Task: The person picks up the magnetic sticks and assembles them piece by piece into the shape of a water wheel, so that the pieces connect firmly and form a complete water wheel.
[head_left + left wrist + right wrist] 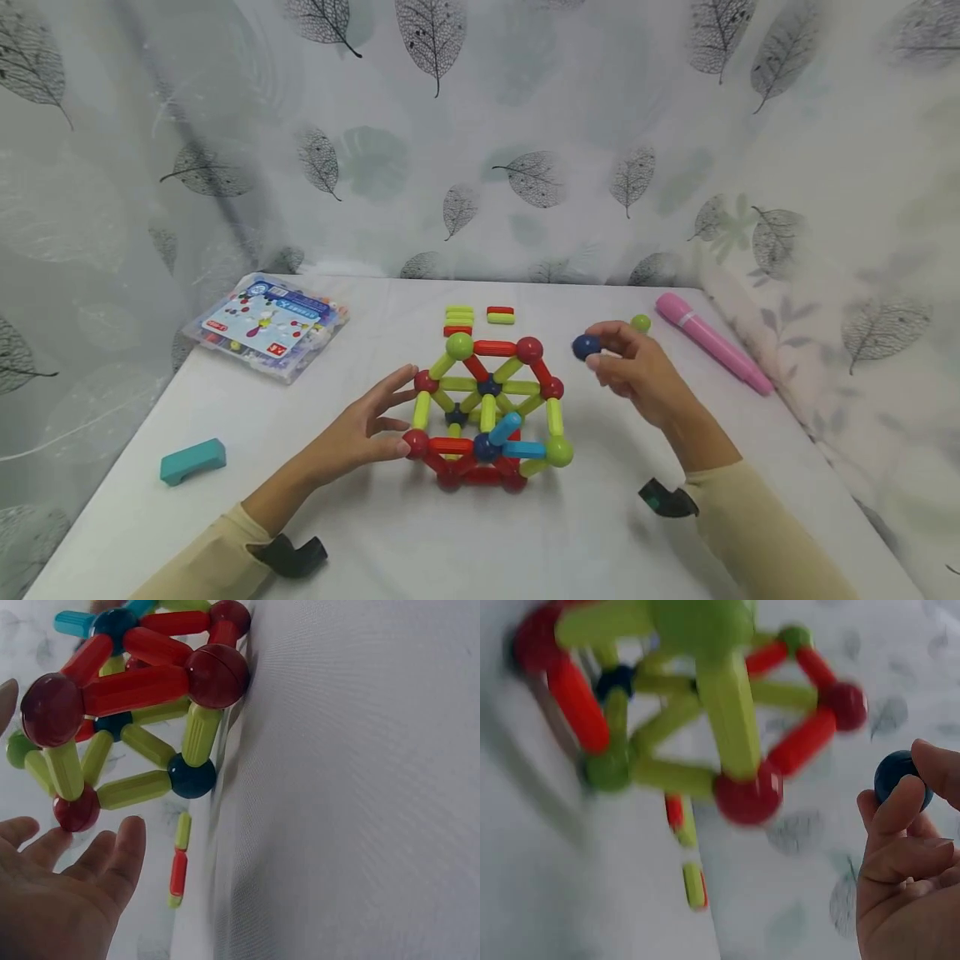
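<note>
A structure of magnetic rods and balls [486,408] in red, green and blue stands on the white table [375,533]; it also fills the left wrist view as the structure [135,690] and the right wrist view as the structure [682,712]. My left hand [367,429] lies beside its left side with fingers straight, the fingertips touching a red ball [416,443]. My right hand [633,371] is raised to the right of the structure and pinches a dark blue ball [586,347], the same blue ball [897,774] showing between fingertips in the right wrist view.
Spare green and red rods [474,317] lie behind the structure. A green ball [641,323] and a pink pen-like tube [712,342] sit at the right. A packet of parts [266,325] lies at the back left, a teal block [192,461] near the left edge.
</note>
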Motion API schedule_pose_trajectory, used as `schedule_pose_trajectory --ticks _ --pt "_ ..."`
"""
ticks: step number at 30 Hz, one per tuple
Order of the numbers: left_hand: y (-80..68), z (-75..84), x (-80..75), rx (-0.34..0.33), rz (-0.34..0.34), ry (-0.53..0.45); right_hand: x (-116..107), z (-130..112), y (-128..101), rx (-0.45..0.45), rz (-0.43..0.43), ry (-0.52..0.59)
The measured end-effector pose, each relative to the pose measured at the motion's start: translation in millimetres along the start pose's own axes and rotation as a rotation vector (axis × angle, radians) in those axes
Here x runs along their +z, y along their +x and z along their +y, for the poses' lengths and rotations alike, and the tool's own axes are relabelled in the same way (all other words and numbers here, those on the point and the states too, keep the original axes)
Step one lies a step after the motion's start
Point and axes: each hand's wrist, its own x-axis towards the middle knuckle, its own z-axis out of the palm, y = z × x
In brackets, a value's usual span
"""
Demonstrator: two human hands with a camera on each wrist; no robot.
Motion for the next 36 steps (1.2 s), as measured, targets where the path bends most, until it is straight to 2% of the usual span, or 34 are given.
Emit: schedule_pose_trajectory --ticks 2,4,7,11,24,36 --pt "-0.7 -0.1 -0.2 -0.001 0.001 -0.002 21.9 -9.0 -14.8 -0.038 -0.111 0.044" --pt "-1.1 -0.5 -0.2 0.002 0.001 -0.002 40.1 -14.2 -24.8 -0.038 -0.181 0.073" --pt "-1.1 -0.7 -0.1 0.004 0.001 -0.007 60.3 -16.4 -32.8 -0.016 -0.235 0.097" --pt "-0.6 -0.5 -0.2 0.005 0.000 -0.013 74.4 -15.1 -38.3 0.014 -0.263 0.144" --pt "-0.5 1.3 -0.3 -0.002 0.000 -0.019 83.7 -13.4 -43.9 0.049 -0.256 0.258" --pt "-1.1 1.1 1.1 -0.010 0.005 -0.011 81.2 -13.1 -46.5 0.052 -0.249 0.262"
